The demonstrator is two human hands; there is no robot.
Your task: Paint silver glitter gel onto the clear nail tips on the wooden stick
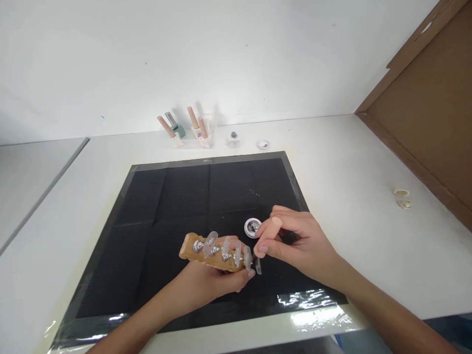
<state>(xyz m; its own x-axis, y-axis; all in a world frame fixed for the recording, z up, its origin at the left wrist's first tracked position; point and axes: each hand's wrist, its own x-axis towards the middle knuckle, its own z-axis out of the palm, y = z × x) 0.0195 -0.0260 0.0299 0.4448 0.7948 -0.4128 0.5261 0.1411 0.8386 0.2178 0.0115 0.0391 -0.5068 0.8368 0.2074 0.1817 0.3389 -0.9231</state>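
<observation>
Your left hand [216, 284] curls round a rough brown block [217, 263], clear nail tips [210, 241] on silver studs [198, 246], over black matting [184, 196]; right hand [300, 238] pinches a peach cylindrical cap [272, 230]. White bottle [233, 140] print's too tiny.

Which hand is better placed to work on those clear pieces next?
The right hand, I'd judge: it pinches a peach handle close to one end of the row of clear pieces, near the round pot. The left hand is occupied, holding the brown block beneath them.

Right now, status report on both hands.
Left hand gripping tan stand with clear nail tips. Right hand pinching peach handle beside them. Round dish close by.
</observation>
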